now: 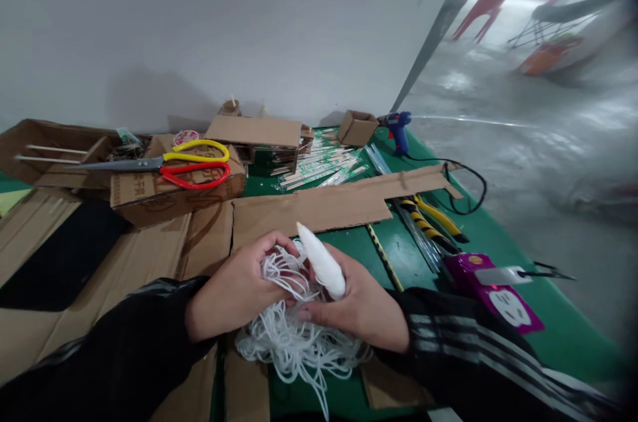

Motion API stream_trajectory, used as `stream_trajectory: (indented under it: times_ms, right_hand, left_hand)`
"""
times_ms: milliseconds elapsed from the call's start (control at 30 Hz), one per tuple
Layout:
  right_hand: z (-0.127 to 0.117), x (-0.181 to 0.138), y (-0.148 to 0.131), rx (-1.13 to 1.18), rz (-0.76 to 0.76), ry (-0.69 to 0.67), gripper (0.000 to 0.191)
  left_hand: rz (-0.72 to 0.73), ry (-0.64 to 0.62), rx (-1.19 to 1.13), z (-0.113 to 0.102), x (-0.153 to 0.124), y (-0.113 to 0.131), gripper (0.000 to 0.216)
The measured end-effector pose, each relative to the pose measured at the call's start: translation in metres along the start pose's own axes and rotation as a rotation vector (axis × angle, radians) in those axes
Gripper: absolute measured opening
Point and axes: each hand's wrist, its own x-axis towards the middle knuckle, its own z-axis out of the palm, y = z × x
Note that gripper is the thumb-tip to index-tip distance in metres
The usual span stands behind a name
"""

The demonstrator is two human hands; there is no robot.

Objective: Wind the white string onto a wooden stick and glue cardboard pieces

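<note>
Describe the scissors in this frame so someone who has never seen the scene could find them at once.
Start at the green table against the white wall and look to its far left, where a cardboard box sits beyond the left hand. The scissors lie flat on top of that box, blades pointing left. One handle loop is yellow, the other red, unlike the yellow-and-black pliers on the right.

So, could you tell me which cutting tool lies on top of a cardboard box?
The scissors with one yellow and one red handle; the yellow-and-black pliers lie on the green mat.

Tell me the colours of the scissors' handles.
One yellow, one red, on the scissors; the head view shows them clearly.
</note>
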Motion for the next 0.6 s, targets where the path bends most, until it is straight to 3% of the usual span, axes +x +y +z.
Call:
stream_trajectory:
  times_ms: [200,467,600]
  right_hand:
    - [0.001,-0.003,0.002,0.039,0.111,0.039,0.028]
    - [-0.014,0.004,0.000,0.215,0.132,0.133,0.033]
    - [-0.014,0.005,-0.003,0.253,0.137,0.142,0.031]
  left_hand:
    - [-0.060,-0.070,-0.124,0.000,0.001,0.004,0.027]
    - [-0.073,-0.121,-0.009,-0.018,0.000,0.015,0.031]
    - [-0.082,-0.115,-0.090,-0.023,-0.002,0.017,0.027]
